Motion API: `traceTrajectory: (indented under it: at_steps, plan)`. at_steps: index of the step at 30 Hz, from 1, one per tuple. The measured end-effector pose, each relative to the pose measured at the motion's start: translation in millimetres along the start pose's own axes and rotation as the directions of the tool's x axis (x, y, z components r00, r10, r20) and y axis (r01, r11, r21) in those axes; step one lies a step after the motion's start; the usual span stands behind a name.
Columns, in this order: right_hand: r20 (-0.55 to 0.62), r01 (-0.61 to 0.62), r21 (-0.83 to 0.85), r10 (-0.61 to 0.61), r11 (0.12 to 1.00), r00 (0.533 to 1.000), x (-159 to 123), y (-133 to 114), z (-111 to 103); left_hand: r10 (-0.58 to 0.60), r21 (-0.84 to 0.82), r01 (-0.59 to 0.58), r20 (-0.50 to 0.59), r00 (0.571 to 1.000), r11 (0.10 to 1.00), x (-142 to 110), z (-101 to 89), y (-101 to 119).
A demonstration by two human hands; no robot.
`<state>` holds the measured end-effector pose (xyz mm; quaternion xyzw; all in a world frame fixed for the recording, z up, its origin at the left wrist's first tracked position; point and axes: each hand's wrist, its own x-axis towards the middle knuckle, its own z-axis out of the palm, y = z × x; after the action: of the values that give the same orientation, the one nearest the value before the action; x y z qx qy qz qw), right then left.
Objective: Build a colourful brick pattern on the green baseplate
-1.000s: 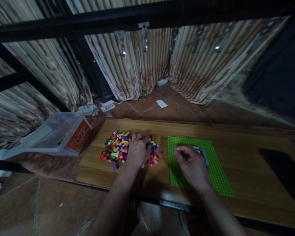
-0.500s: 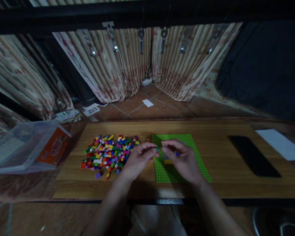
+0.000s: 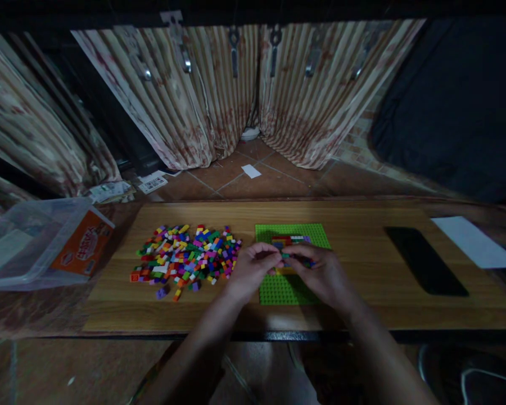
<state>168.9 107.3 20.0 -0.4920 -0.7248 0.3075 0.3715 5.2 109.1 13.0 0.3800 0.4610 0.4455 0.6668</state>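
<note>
My left hand is closed in a pinch above the left part of a green studded baseplate. Its fingertips meet those of my right hand, also pinched, coming in from the other side. A small green brick shows between the fingertips of both hands. Beneath them, a low build of red, white, purple, blue and yellow bricks sits on the baseplate, its middle partly hidden by my fingers.
A spread of loose coloured bricks lies left of the baseplate on the wooden board. Further left stands a clear plastic box with an orange label. To the right are a black flat object and a white sheet.
The view has shifted slightly. Both hands have come closer together over the brick build, and the green brick has moved right, to the right hand's fingertips.
</note>
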Motion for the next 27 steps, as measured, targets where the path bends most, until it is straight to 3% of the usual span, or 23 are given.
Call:
traceTrajectory:
  at_steps: [9,15,20,27]
  plan:
    - [0.073,0.034,-0.036,-0.031,0.999,0.997,-1,5,-10,0.013,0.029,-0.012,-0.044,0.999,1.000,2,12.1,-9]
    - [0.011,-0.035,-0.044,0.035,0.998,0.999,-6,26,-24,0.072,0.230,-0.054,-0.070,0.995,0.972,7,8.4,-12]
    - [-0.080,-0.121,-0.056,0.116,0.991,0.990,-7,39,-30,0.290,0.564,-0.201,-0.071,0.955,0.801,11,-4.8,-11]
    - [-0.123,-0.150,-0.106,0.137,0.983,0.983,-5,31,-13,0.454,0.845,-0.185,-0.076,0.888,0.502,7,4.0,-11]
